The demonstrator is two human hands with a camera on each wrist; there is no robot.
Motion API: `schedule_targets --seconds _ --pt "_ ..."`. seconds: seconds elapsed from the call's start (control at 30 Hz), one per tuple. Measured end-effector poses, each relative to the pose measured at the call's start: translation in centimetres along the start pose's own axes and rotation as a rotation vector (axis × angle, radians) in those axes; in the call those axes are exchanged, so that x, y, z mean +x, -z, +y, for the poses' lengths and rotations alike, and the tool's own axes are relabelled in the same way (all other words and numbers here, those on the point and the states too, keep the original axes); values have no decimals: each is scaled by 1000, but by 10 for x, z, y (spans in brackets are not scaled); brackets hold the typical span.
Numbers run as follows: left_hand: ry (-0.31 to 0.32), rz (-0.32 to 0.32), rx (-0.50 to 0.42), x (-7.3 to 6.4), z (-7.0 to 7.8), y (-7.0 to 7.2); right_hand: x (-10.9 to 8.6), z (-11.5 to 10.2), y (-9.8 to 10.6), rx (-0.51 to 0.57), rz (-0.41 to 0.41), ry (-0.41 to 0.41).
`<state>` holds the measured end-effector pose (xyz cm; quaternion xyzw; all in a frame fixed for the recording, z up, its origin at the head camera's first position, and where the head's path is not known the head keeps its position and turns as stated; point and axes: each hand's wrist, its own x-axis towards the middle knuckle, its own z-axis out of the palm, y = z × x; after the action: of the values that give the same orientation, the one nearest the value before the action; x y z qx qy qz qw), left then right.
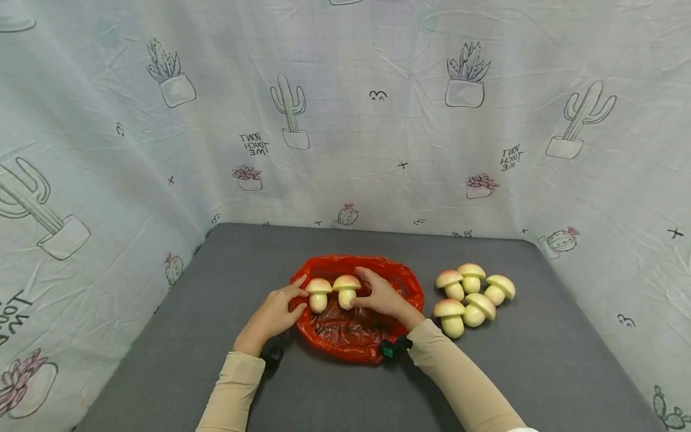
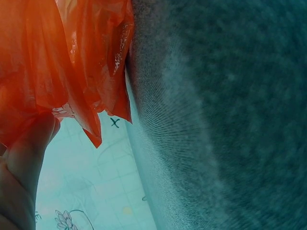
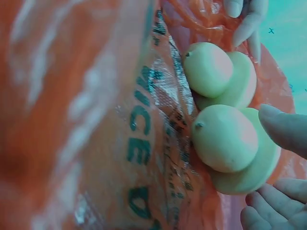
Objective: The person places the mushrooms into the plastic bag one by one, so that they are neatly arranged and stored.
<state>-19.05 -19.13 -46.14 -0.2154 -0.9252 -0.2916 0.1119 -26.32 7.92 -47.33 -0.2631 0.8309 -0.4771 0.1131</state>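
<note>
A red plastic bag [image 1: 345,354] lies with its mouth spread wide. Two yellow toy mushrooms with pinkish caps sit side by side inside: a left mushroom [image 1: 318,302] and a right mushroom [image 1: 345,297]. My right hand [image 1: 382,298] holds the right mushroom, thumb at its stem side and fingertips at its cap in the right wrist view. Over the bag's left rim reaches my left hand [image 1: 278,311], fingers spread and relaxed, close beside the left mushroom. In the left wrist view, a finger [image 2: 29,153] touches the bag's side.
Several more toy mushrooms [image 1: 475,310] lie in a cluster to the right of the bag. Everything stands on a grey tabletop [image 1: 232,264]. A white curtain [image 1: 351,120] printed with cacti surrounds its back and sides.
</note>
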Motion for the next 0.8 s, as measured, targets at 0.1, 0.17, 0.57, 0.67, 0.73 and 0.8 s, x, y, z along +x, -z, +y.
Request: schedule_targets --seconds 0.1,0.17,0.57,0.67,0.73,0.8 --pt "12 -10 3 -1 0 0 -5 -3 5 -1 -3 5" --pt "19 -15 2 -1 -1 -1 -9 -5 7 -5 3 10" --pt "29 -20 -1 -3 0 0 -27 -4 26 44 29 52" --pt "24 -16 -5 -2 0 -1 -34 -7 33 64 48 66" --pt "17 -8 -7 -1 -1 -1 -38 -8 38 75 68 78" --pt "12 0 -7 0 -1 -1 -43 -9 43 87 86 88"
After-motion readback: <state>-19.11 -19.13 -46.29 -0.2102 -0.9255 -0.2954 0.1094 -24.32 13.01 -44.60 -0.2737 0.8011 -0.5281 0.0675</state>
